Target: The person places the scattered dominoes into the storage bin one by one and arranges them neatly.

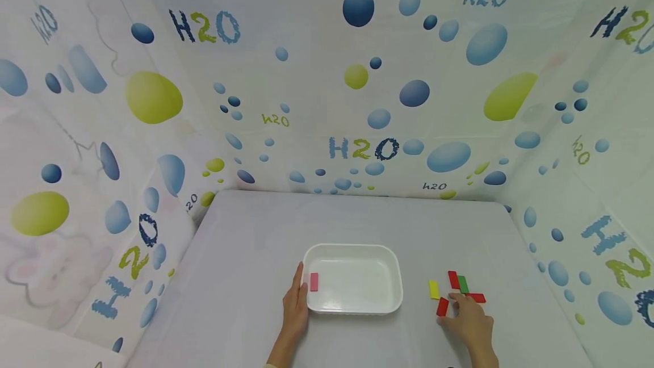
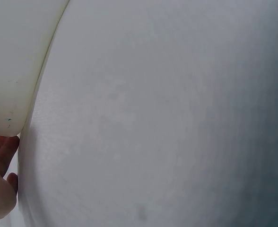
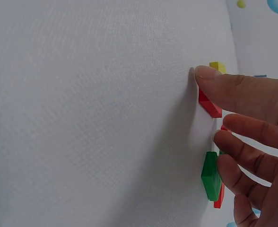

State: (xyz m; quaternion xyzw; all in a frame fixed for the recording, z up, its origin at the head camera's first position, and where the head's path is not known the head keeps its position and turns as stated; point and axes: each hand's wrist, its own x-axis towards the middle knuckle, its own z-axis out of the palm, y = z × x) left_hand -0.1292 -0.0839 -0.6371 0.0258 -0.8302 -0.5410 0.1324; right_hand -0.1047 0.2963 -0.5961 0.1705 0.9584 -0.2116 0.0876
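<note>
My left hand [image 1: 295, 305] lies along the left side of a white tray [image 1: 352, 313]; its straight fingers touch the outer wall. The left wrist view shows those fingertips right at the tray's edge. A pink tile [image 1: 314, 281] lies inside, near the left wall. Over on the right, my right hand [image 1: 467, 320] reaches down with thumb and index finger parted around a red tile [image 1: 442, 306]. In the right wrist view the thumb overlaps that tile. Close to the other fingertips is a green tile [image 3: 211, 176], hidden under the hand in the head view.
A yellow tile [image 1: 434, 289] lies left of the right hand. Beyond the fingers are another red tile [image 1: 453, 279] and a green one [image 1: 463, 284], with a further red tile [image 1: 477, 298] beside the hand. Patterned cloth walls [image 1: 306, 72] border the grey table [image 1: 245, 243].
</note>
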